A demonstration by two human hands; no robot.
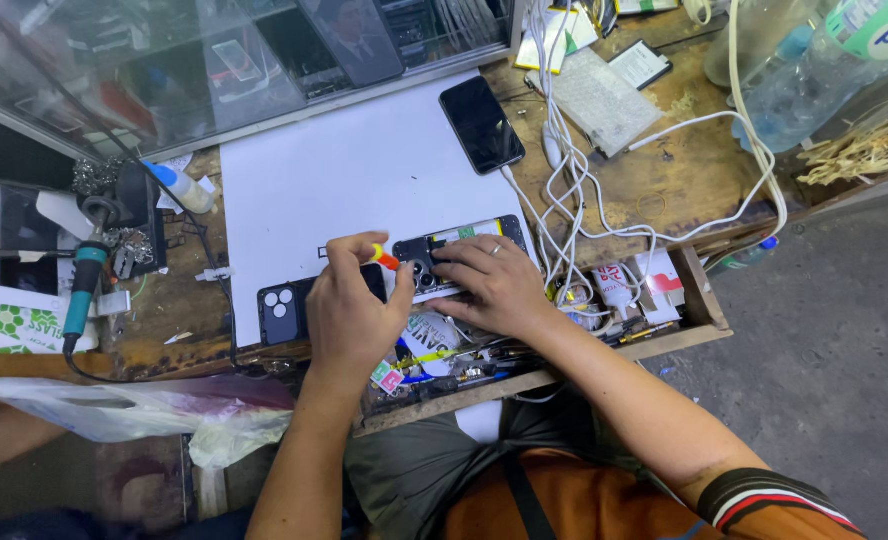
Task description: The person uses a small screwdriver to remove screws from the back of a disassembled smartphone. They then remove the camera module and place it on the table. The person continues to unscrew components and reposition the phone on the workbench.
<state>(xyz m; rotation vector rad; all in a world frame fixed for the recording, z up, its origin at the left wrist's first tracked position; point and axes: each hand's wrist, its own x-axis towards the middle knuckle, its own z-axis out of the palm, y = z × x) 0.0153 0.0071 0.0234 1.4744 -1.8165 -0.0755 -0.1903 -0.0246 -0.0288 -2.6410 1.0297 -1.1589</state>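
I read this as a phone repair stall: worn wooden bench (684, 180), glass showcase (164, 70), soldering iron (84, 285), opened phone (459, 250) on a white mat (364, 170), tangled charger cables (574, 190), parts drawer (664, 330), pavement alongside.

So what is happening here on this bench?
A person works on an opened phone lying on a white mat. The right hand presses the phone flat; the left hand holds a small screwdriver with an orange and yellow handle to it. The phone's back cover lies beside it, and another phone rests further back.
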